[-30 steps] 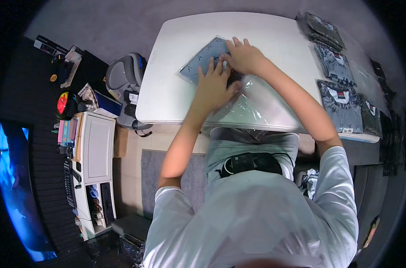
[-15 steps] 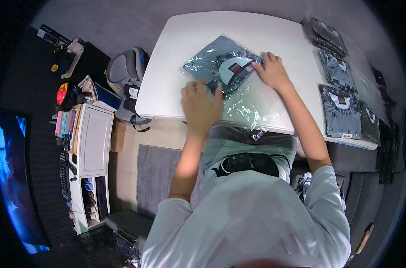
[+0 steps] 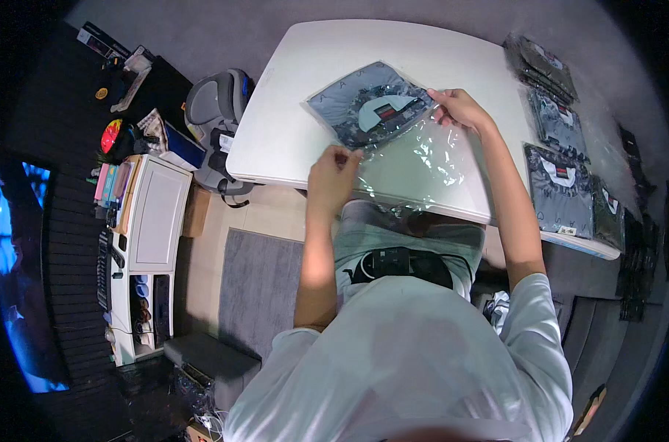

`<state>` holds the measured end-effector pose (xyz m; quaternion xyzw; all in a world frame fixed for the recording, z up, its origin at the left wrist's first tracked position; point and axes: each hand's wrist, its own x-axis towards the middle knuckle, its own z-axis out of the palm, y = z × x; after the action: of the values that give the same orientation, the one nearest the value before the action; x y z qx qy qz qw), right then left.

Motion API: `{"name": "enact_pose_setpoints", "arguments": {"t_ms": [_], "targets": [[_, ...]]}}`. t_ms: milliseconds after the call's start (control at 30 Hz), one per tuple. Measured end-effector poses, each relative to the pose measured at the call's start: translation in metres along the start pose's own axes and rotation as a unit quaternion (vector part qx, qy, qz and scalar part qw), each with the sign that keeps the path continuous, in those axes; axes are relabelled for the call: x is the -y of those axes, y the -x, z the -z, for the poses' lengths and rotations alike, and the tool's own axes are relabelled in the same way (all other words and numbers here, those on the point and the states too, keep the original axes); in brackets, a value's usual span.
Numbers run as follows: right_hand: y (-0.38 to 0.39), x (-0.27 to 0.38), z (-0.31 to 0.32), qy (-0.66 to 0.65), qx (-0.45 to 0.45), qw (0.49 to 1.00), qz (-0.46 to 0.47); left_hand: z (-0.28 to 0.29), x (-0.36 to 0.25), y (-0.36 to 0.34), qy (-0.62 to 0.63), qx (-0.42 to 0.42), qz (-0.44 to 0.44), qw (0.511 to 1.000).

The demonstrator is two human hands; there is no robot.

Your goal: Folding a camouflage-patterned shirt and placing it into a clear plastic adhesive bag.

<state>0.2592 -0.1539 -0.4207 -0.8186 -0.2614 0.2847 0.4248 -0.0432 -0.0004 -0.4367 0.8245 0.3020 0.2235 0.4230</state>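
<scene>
A folded grey-blue patterned shirt (image 3: 349,107) with a pale collar lies inside a clear plastic bag (image 3: 412,166) on the white table. The bag's loose, transparent end spreads toward me and droops over the table's near edge. My left hand (image 3: 333,180) is closed at the shirt's near left corner, its thumb and fingers pinching the bag. At the opposite side my right hand (image 3: 461,109) pinches the bag by the shirt's right corner. The shirt's side nearest me seems slightly lifted between both hands.
Bagged folded shirts (image 3: 559,184) lie in several piles along the right side of the white table (image 3: 275,140). Left of the table stand a grey child car seat (image 3: 213,110) and a white cabinet (image 3: 157,221). A lit screen (image 3: 21,272) is at far left.
Both hands have gone from resting flat over the bag to pinching its two sides. My left hand has drawn slightly nearer me, and the shirt's edge has bowed up.
</scene>
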Motion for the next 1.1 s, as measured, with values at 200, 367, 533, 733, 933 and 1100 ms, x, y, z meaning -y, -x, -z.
{"name": "enact_pose_setpoints", "arguments": {"t_ms": [200, 367, 533, 733, 933, 1100], "targets": [[0.056, 0.003, -0.031, -0.218, 0.045, 0.974, -0.048, 0.011, 0.027, -0.006, 0.441, 0.077, 0.123, 0.886], [0.074, -0.015, -0.048, -0.407, 0.083, 0.909, -0.034, 0.015, 0.043, 0.001, 0.539, 0.077, 0.134, 0.828], [0.107, -0.015, -0.065, -0.421, 0.031, 0.907, -0.008, 0.027, 0.040, 0.009, 0.566, 0.071, 0.102, 0.815], [0.181, 0.040, -0.051, -0.266, -0.102, 0.954, 0.098, 0.071, -0.008, 0.023, 0.490, 0.136, 0.010, 0.861], [0.224, 0.092, -0.015, -0.250, -0.176, 0.912, 0.273, 0.120, -0.062, 0.023, 0.386, 0.204, -0.070, 0.897], [0.179, 0.083, 0.014, -0.203, -0.231, 0.917, 0.252, 0.101, -0.066, -0.049, 0.408, 0.269, -0.097, 0.867]]}}
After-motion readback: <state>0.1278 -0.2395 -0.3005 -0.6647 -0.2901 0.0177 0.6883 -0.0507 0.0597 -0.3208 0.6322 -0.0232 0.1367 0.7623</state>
